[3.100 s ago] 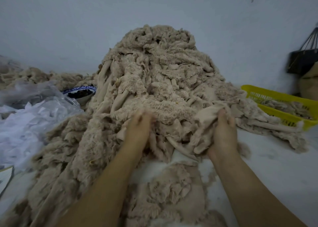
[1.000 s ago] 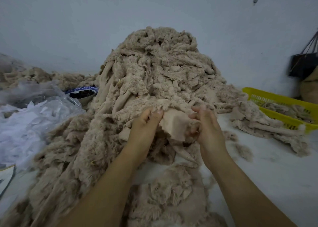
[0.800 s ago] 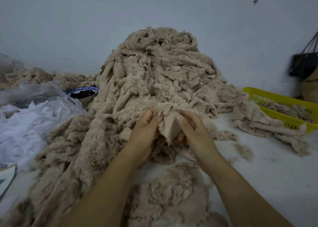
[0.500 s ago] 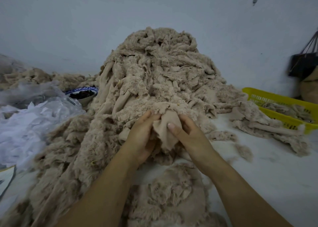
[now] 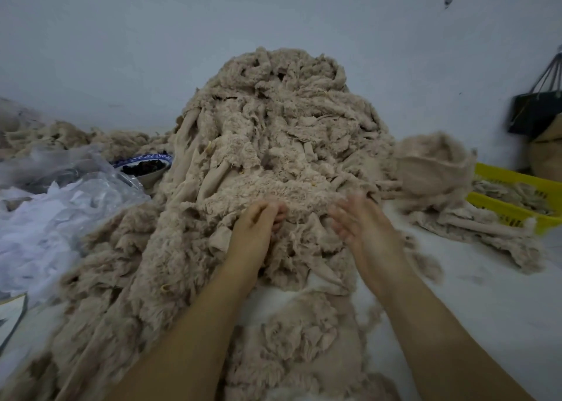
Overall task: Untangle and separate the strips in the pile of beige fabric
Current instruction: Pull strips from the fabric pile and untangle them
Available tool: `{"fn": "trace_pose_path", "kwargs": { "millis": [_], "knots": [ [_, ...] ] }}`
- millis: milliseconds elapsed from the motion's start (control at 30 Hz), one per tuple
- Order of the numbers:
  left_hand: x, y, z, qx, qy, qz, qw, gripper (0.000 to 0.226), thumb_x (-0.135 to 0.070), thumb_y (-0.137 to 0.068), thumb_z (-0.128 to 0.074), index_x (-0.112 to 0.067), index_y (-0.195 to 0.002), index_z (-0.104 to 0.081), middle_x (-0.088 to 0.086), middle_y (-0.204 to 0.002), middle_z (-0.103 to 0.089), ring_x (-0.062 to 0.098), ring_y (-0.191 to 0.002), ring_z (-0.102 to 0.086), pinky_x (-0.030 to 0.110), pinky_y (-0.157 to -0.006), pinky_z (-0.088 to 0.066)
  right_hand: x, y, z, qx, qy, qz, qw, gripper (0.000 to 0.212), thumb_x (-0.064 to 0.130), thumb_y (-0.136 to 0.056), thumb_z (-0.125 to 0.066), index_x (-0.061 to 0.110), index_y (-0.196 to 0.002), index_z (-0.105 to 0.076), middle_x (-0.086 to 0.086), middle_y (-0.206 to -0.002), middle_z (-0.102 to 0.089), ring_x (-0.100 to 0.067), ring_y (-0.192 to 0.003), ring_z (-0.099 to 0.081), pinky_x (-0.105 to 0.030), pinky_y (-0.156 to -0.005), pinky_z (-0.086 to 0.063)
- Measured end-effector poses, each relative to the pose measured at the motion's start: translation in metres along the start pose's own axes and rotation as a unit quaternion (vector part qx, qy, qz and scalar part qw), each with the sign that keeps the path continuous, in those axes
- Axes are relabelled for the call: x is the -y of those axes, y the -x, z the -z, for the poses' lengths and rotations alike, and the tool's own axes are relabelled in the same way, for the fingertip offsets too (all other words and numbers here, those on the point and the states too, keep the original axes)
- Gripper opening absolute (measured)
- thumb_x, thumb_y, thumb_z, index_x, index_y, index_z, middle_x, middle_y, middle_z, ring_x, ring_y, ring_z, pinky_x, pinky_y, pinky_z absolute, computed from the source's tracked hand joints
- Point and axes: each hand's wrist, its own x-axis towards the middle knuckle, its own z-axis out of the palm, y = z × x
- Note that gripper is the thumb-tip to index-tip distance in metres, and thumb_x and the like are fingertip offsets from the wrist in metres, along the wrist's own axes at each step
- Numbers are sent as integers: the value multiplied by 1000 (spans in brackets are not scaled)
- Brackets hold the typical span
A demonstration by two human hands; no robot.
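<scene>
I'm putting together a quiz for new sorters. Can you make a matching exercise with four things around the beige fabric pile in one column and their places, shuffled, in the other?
Things
1. yellow basket
2. blue-rimmed bowl
3. black bag
4. clear plastic bag of white scraps

Places
A. far right, higher than the basket, straps running upward
B. left edge of the view, nearest the camera of the four
C. just left of the beige pile, behind the plastic
D. right of the pile, with beige scraps inside

Pairs: 1-D, 2-C, 3-A, 4-B
</scene>
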Motion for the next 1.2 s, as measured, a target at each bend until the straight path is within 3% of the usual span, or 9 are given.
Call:
{"fn": "trace_pose_path", "kwargs": {
  "millis": [67, 167, 333, 433, 633, 767, 900, 1033, 1200],
  "knots": [
    [3, 1, 0, 17, -91, -29, 995, 16, -32, -98, -57, -40, -91, -70, -17, -103, -71, -6, -96, -64, 13, -83, -49, -10, 5, -8, -5, 240, 67, 969, 12, 41, -99, -56, 32, -99, -63, 11, -93, -69, -12, -88, -68, -19, -72, -52],
    [8, 4, -1, 61, -204, -65, 975, 11, -27, -98, -58, -37, -103, -60, -18, -113, -58, -15, -97, -54, 1, -73, -42, -23, 1, -11, 33, 461, 71, 884, 27, 42, -99, -54, 28, -121, -59, 6, -118, -60, -6, -96, -61, -15, -73, -47],
    [6, 1, 1, -2, -356, -220, 908, 45, -18, -100, -51, -23, -144, -43, -8, -149, -31, -23, -99, -43, 3, -73, -38, -31, 5, -12, 107, 568, 59, 814, 20, 32, -98, -55, 18, -108, -64, 0, -106, -53, -20, -95, -60, -37, -84, -52],
    [7, -3, 5, 24, -422, -129, 897, 60, -28, -102, -49, -28, -155, -24, -6, -160, -18, -2, -117, -42, 20, -85, -36, -32, 7, -12, 127, 574, 77, 805, 17, 28, -100, -52, 16, -94, -62, 0, -96, -49, -19, -85, -55, -36, -77, -49],
    [-6, 5, 0, -44, -412, -232, 880, 19, -14, -99, -54, -6, -113, -63, 5, -112, -54, 17, -83, -54, 33, -67, -48, -26, 9, -16, 50, 441, 50, 895, 52, 51, -101, -42, 7, -85, -65, -9, -79, -64, -18, -70, -60, -28, -65, -46],
    [-20, 27, -19, 38, -378, -373, 847, 15, -21, -95, -55, -9, -94, -64, 1, -92, -57, 16, -75, -56, 34, -56, -49, -21, 6, -22, 42, 101, -119, 987, 52, 58, -99, -43, 17, -93, -75, -7, -92, -77, -20, -89, -74, -43, -88, -57],
    [-18, 32, -26, 152, -396, -298, 855, 29, -32, -99, -53, -12, -82, -65, -5, -79, -57, 13, -70, -52, 39, -61, -47, -17, -1, -10, -5, -21, -132, 991, 40, 45, -96, -59, 10, -111, -69, -8, -105, -74, -20, -100, -71, -43, -93, -56],
    [-17, 20, -13, 92, -423, -227, 872, 35, -48, -97, -50, -28, -69, -55, -10, -67, -51, 7, -60, -48, 30, -54, -38, -13, -1, -8, -56, -66, -109, 990, 38, 40, -101, -53, 15, -127, -62, -9, -114, -73, -25, -103, -71, -47, -94, -56],
    [-15, 18, -14, 54, -464, -327, 822, 59, -52, -82, -54, -23, -134, -55, -4, -133, -50, 13, -113, -51, 32, -88, -47, -4, 2, -15, -10, -114, -98, 989, 42, 35, -99, -56, 7, -130, -60, -15, -119, -71, -28, -107, -70, -46, -94, -56]
  ]
}}
